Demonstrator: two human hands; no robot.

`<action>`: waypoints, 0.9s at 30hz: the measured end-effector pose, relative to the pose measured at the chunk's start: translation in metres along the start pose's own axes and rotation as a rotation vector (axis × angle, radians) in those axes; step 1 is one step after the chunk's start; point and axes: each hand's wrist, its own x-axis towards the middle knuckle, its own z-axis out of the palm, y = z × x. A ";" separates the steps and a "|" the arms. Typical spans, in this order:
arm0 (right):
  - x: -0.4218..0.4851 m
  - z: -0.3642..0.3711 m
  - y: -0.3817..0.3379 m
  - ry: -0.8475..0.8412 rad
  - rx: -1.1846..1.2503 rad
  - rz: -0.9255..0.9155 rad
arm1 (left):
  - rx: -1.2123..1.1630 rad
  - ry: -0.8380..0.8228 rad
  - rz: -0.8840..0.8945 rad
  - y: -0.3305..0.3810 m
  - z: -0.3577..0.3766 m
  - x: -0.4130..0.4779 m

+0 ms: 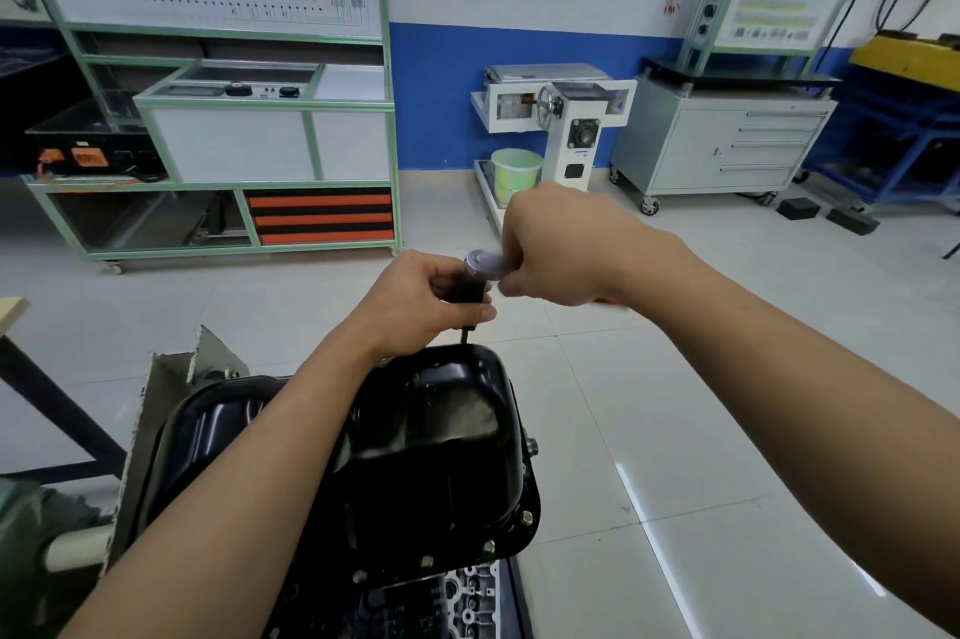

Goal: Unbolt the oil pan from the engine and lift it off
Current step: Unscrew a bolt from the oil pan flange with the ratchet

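A glossy black oil pan (pixel 441 441) sits upside on the engine (pixel 467 597) in the lower middle, with bolts (pixel 488 546) along its near-right flange. A ratchet tool (pixel 478 282) stands upright over the pan's far rim, its thin shaft reaching down to the flange. My left hand (pixel 415 300) grips the tool's dark body. My right hand (pixel 561 249) holds the blurred silver head and handle at the top. My left forearm crosses over the pan and hides part of it.
A green-framed training bench (pixel 234 129) stands at the back left. A white engine stand (pixel 561 119) with a green bucket (pixel 514 173) and a grey drawer cabinet (pixel 727 145) line the blue wall. A grey metal bracket (pixel 171 378) stands left of the pan. Tiled floor lies to the right.
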 end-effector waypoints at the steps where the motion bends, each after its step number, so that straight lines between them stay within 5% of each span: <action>1: -0.002 0.000 -0.002 -0.035 0.022 0.008 | -0.004 0.000 0.011 0.000 0.000 0.000; 10: -0.001 0.006 -0.018 -0.075 0.191 0.019 | 0.019 0.028 0.058 -0.002 -0.003 -0.001; 16: 0.003 0.003 -0.008 0.029 -0.007 -0.038 | 0.047 -0.024 0.008 -0.003 -0.001 -0.001; 22: 0.006 0.006 -0.005 -0.019 0.106 -0.226 | 0.015 -0.103 -0.017 0.000 -0.004 -0.003; 27: 0.007 0.009 -0.003 0.014 0.130 -0.101 | 0.031 -0.073 -0.008 0.001 -0.002 -0.003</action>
